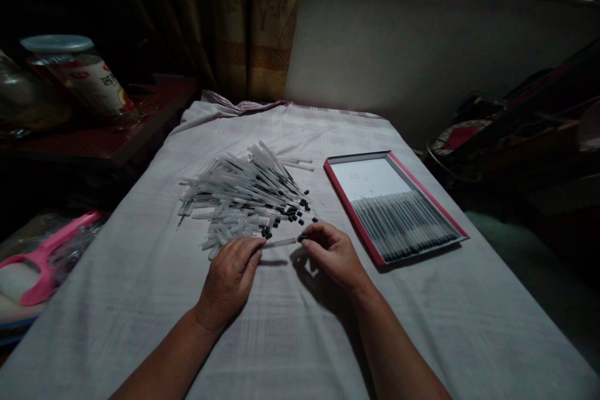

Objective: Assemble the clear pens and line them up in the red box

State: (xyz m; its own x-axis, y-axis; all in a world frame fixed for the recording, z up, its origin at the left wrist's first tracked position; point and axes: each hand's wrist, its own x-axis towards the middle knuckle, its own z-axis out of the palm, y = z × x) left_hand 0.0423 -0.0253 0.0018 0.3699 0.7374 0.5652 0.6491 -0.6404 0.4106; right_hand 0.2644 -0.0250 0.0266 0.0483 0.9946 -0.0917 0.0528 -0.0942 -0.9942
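Observation:
Between my two hands lies a clear pen barrel (280, 243), held level just above the cloth. My left hand (233, 275) is closed around its left end. The thumb and forefinger of my right hand (334, 255) pinch a small black pen part (302, 238) at the barrel's right end; I cannot tell whether the two are joined. Just beyond my hands spreads a loose pile of pen parts (234, 190), with translucent tubes, dark refills and small black pieces (293, 212). To the right, a shallow red-edged box (355, 219) holds a row of pens (403, 225) side by side.
A pale checked cloth (281, 337) covers the table. At left stand a lidded jar (89, 78) on a dark red surface and a pink-handled item (47, 256). A patterned curtain (253, 25) and a light panel (375, 44) border the far side.

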